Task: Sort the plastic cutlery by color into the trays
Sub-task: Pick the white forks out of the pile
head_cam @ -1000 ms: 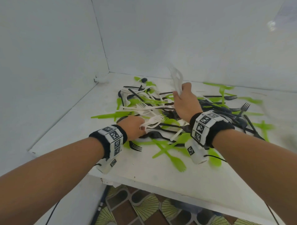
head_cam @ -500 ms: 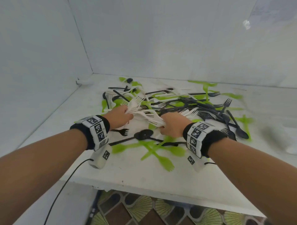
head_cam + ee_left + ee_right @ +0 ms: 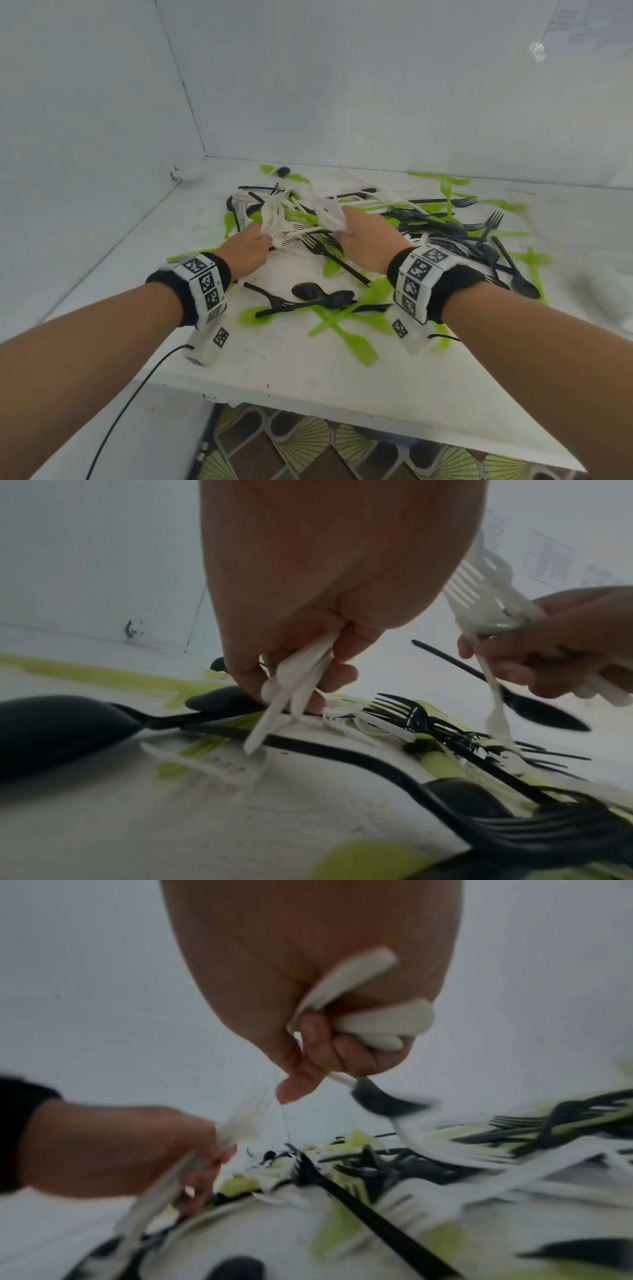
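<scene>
A jumbled pile of white, black and green plastic cutlery (image 3: 404,233) covers the middle of the white table (image 3: 298,370). My left hand (image 3: 251,245) grips a bunch of white cutlery (image 3: 272,219) just above the pile's left side; the handles (image 3: 291,693) stick out below its curled fingers. My right hand (image 3: 366,240) grips another bunch of white forks (image 3: 329,214), whose handles (image 3: 380,1023) show in its fist. A black spoon (image 3: 380,1099) hangs by the right fingers. No tray is in view.
Black spoons (image 3: 322,294) and green forks (image 3: 356,342) lie near the table's front edge (image 3: 342,411). White walls close the left and back sides. A cable (image 3: 130,401) hangs from the left wrist. Patterned floor (image 3: 308,448) shows below.
Both hands have lifted off the pile with their white bunches and moved farther back. The right hand, lowered into the pile half a second ago, now holds forks raised.
</scene>
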`<move>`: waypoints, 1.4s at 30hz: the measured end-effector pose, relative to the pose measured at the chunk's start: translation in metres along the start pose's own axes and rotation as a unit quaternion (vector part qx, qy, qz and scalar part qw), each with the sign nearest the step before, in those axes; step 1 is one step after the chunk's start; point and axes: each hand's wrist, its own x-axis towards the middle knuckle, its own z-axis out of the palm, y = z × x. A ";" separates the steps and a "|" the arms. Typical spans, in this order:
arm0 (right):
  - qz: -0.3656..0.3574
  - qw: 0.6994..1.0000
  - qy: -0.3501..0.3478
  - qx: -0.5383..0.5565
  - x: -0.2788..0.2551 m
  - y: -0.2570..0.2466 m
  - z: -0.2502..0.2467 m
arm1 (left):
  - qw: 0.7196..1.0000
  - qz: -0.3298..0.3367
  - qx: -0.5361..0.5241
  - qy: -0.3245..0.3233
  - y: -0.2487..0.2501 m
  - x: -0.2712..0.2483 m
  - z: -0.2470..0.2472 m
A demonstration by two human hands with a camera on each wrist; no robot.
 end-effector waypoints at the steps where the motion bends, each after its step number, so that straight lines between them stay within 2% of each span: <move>1: 0.011 0.999 0.023 0.036 0.003 -0.007 -0.004 | 1.000 -0.004 -0.013 0.003 -0.002 0.000 -0.001; 4: 0.056 0.980 0.057 0.181 0.009 -0.026 -0.010 | 0.996 -0.029 -0.080 -0.008 -0.006 0.000 0.000; 7: 0.096 0.937 0.052 0.333 0.009 -0.040 -0.009 | 0.992 -0.035 -0.116 -0.019 -0.006 -0.002 0.001; 11: 0.113 0.890 0.029 0.441 0.010 -0.049 0.000 | 0.993 -0.039 -0.114 -0.011 -0.010 -0.004 -0.004; 13: 0.103 0.873 0.045 0.474 0.013 -0.052 0.005 | 0.997 -0.022 -0.073 -0.005 -0.014 -0.007 -0.011; 16: 0.080 0.880 0.075 0.462 0.021 -0.055 0.015 | 1.000 0.015 -0.014 0.023 -0.025 -0.011 -0.021; 19: 0.063 0.892 0.063 0.444 0.027 -0.059 0.027 | 0.998 0.037 0.010 0.050 -0.039 -0.014 -0.030; 22: 0.060 0.917 0.065 0.390 0.033 -0.058 0.039 | 0.995 0.043 0.072 0.053 -0.054 -0.016 -0.033; 25: 0.082 0.918 0.083 0.379 0.045 -0.054 0.050 | 0.989 0.063 0.120 0.056 -0.063 -0.022 -0.030; 28: 0.106 0.920 0.064 0.371 0.060 -0.047 0.060 | 0.978 0.111 0.165 0.067 -0.068 -0.023 -0.025; 31: 0.088 0.929 0.018 0.358 0.072 -0.044 0.064 | 0.942 0.165 0.288 0.053 -0.069 -0.021 -0.022; 33: 0.080 0.933 -0.007 0.350 0.078 -0.043 0.060 | 0.893 0.224 0.389 0.042 -0.064 -0.018 -0.024; 35: 0.095 0.920 -0.018 0.381 0.087 -0.041 0.056 | 0.831 0.284 0.478 0.007 -0.059 -0.009 -0.030; 37: 0.116 0.916 -0.016 0.382 0.093 -0.039 0.052 | 0.793 0.290 0.535 -0.032 -0.053 0.001 -0.037; 39: 0.130 0.926 -0.015 0.354 0.098 -0.035 0.052 | 0.774 0.275 0.566 -0.072 -0.046 0.007 -0.040; 42: 0.131 0.935 -0.020 0.329 0.099 -0.030 0.053 | 0.770 0.257 0.572 -0.116 -0.038 0.013 -0.033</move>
